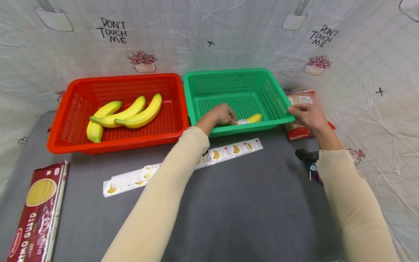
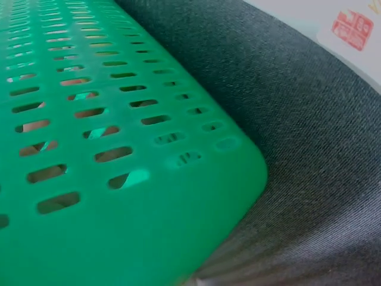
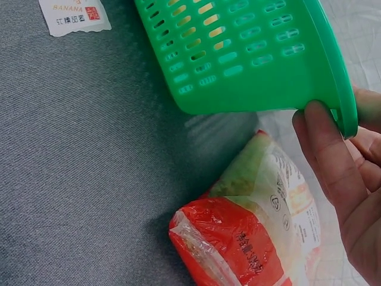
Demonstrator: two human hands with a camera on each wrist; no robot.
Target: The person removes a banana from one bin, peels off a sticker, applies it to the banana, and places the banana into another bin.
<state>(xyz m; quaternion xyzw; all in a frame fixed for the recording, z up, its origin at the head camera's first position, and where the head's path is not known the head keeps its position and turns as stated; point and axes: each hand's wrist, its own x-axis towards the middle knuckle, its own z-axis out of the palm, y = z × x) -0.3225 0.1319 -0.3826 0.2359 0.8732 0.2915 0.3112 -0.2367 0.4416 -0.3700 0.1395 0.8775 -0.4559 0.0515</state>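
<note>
My left hand (image 1: 223,114) reaches over the near wall of the green basket (image 1: 226,100). Its curled fingers grip the left end of a yellow banana (image 1: 254,118) that lies along that wall with a white label on it; the hand hides that end. In the left wrist view, only the slotted basket wall (image 2: 149,208) shows, with bits of skin behind the slots. At the basket's right front corner, my right hand (image 1: 307,115) pinches the rim, fingers (image 3: 330,155) below it. A strip of banana stickers (image 1: 226,153) lies in front, partly under the left forearm.
On the left stands a red basket (image 1: 176,136) with several bananas (image 1: 144,112). A spaghetti pack (image 1: 39,214) lies at the left edge. Right of the green basket are plastic food packs (image 3: 238,238), a black object (image 1: 306,155) and a small wrapped item (image 1: 313,169). A patterned cloth hangs behind.
</note>
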